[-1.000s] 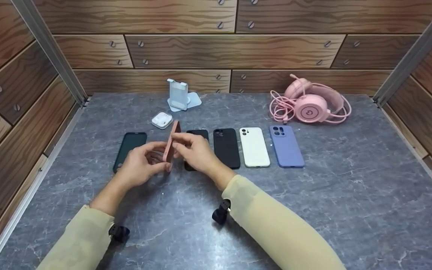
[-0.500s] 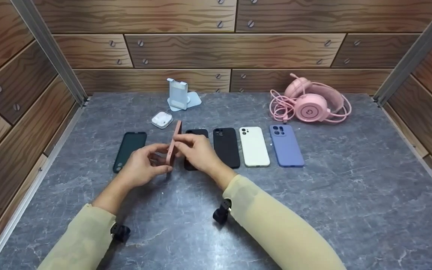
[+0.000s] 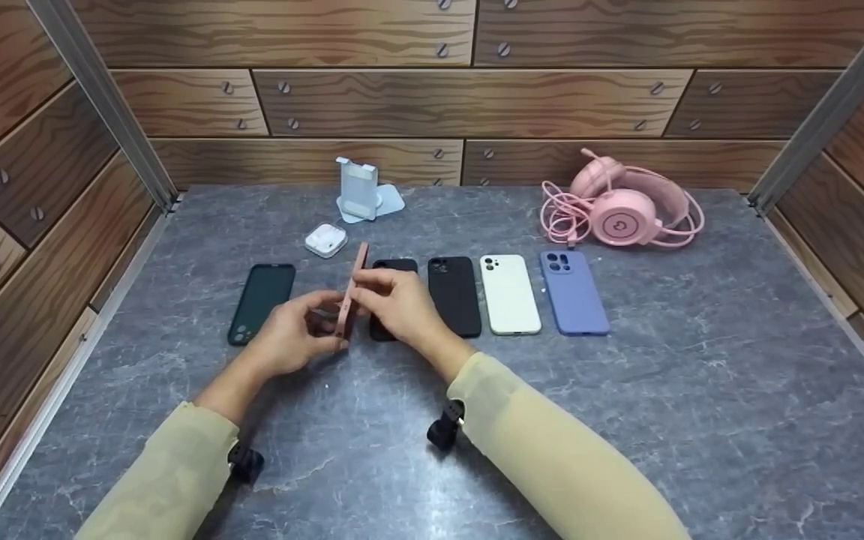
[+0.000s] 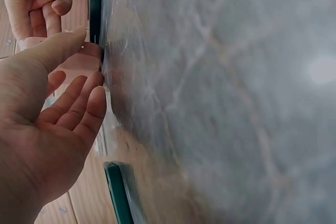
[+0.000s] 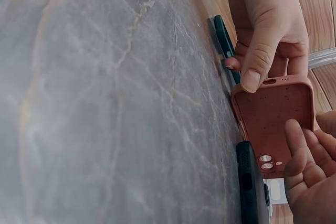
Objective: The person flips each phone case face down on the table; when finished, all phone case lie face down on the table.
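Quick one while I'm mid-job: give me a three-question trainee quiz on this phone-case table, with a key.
1. True or false: both hands hold the pink silicone phone case on its edge above the grey marble-look table.
2. Which case lies nearest the pink wired headphones?
A. dark green silicone case
B. lavender silicone case
C. white silicone case
3. Fill in: the small white earbud box lies in front of the pale blue ____.

Key: 1 true, left hand and right hand both grip it; 2 B; 3 stand.
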Available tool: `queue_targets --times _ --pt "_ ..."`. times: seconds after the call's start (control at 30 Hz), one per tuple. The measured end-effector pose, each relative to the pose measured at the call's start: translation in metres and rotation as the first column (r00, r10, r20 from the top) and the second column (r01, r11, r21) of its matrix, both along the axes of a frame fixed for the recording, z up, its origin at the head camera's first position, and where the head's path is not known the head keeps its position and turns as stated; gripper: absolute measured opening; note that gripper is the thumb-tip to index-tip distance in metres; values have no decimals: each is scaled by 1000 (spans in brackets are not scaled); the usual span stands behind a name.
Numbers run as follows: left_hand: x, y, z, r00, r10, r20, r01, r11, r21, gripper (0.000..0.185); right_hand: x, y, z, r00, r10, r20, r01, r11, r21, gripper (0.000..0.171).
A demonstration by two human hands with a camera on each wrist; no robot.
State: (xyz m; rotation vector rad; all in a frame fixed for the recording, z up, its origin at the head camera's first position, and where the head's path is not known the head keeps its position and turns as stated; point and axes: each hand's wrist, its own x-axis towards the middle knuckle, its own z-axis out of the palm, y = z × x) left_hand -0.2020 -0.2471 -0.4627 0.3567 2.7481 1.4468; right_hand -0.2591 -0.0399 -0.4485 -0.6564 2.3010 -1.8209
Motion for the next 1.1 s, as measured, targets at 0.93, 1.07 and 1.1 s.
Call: queue_targets --times 0.93,1.07,1.1 --pt "1 -2 4 997 -12 75 8 998 58 64 3 3 -1 999 -30 45 32 998 -53 39" --pt "0 -2 6 992 -10 128 -1 996 88 65 3 5 -2 999 -23 40 26 998 -54 44" --pt "0 -2 7 990 -7 139 -5 996 88 66 3 6 -1 999 -21 41 23 998 -54 44"
